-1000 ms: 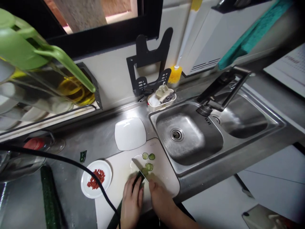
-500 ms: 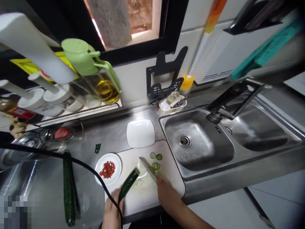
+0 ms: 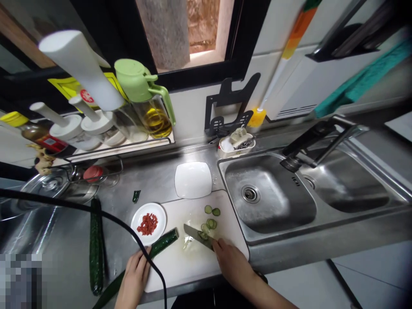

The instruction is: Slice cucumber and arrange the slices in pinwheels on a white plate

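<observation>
My left hand [image 3: 133,272] is wrapped round a dark green cucumber [image 3: 164,243], whose cut end lies over the white cutting board [image 3: 193,268]. My right hand [image 3: 230,259] grips a knife [image 3: 197,235] by its handle, the blade pointing up-left over the board. Cucumber slices [image 3: 210,223] lie on the board just beyond the blade, and some touch it. Beside the board, a small white plate [image 3: 163,215] holds chopped red pieces. Behind it is a bare white square dish [image 3: 193,180].
A second cucumber [image 3: 95,253] and a green offcut [image 3: 136,196] lie on the steel counter at left. A black cable [image 3: 112,221] crosses the view. The double sink [image 3: 270,193] is at right; bottles and an oil jug [image 3: 143,98] stand on the back-left shelf.
The cucumber in my left hand has moved down-left, away from the knife, and lies flatter. The knife has turned flatter against the slices. The view has shifted slightly left.
</observation>
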`<state>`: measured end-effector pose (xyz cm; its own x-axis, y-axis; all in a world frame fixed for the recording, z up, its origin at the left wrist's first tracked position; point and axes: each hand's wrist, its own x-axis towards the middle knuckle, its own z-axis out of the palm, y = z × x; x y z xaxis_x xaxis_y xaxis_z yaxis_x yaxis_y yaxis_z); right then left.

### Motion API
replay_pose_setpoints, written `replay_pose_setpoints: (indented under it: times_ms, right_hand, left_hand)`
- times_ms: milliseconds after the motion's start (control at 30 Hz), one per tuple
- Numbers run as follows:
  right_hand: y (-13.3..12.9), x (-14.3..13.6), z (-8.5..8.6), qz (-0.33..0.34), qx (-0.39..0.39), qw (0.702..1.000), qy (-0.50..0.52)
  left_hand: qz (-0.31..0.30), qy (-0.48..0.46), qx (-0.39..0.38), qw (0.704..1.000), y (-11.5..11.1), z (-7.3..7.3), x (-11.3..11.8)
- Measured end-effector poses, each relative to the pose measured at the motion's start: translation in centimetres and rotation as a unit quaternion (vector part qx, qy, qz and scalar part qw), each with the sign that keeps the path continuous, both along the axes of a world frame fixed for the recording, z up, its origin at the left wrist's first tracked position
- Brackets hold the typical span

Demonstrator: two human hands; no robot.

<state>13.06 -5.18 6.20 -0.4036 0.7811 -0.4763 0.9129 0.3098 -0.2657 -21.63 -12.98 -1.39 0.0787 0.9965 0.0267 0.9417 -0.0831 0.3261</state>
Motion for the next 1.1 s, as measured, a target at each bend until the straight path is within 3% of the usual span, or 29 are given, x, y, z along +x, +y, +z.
replay_pose_setpoints:
  times_ms: [333, 500, 600, 733, 867, 967, 1100]
  right_hand:
    - [0.2, 3.3, 0.0, 0.059, 0.045, 0.997, 0.026]
    - [0.6, 4.5, -0.4, 0.082, 0.079, 0.993, 0.017]
    - [0.9, 5.1, -0.6, 0.088, 0.104, 0.99, 0.015]
    - [1.2, 5.5, -0.7, 0.107, 0.131, 0.986, 0.012]
    - [1.3, 5.5, -0.8, 0.124, 0.161, 0.979, 0.006]
    - [1.4, 5.5, -0.6, 0.14, 0.177, 0.974, -0.002]
    - [1.3, 5.8, -0.2, 0.147, 0.188, 0.971, -0.009]
  left_hand:
    - [0.009, 0.013, 0.021, 1.0, -0.6, -0.4, -0.8]
    - [0.014, 0.02, 0.043, 0.999, -0.6, -0.2, -0.1]
    - [0.023, 0.022, 0.07, 0.997, -0.4, 0.7, 1.3]
    - [0.004, -0.024, 0.102, 0.994, 0.8, 3.3, 6.7]
    - [-0.145, -0.127, 0.032, 0.981, 3.6, 5.6, 15.2]
    - [-0.193, -0.158, -0.009, 0.968, 5.8, 6.0, 20.0]
    - [-0.191, -0.17, -0.026, 0.966, 7.4, 5.5, 22.0]
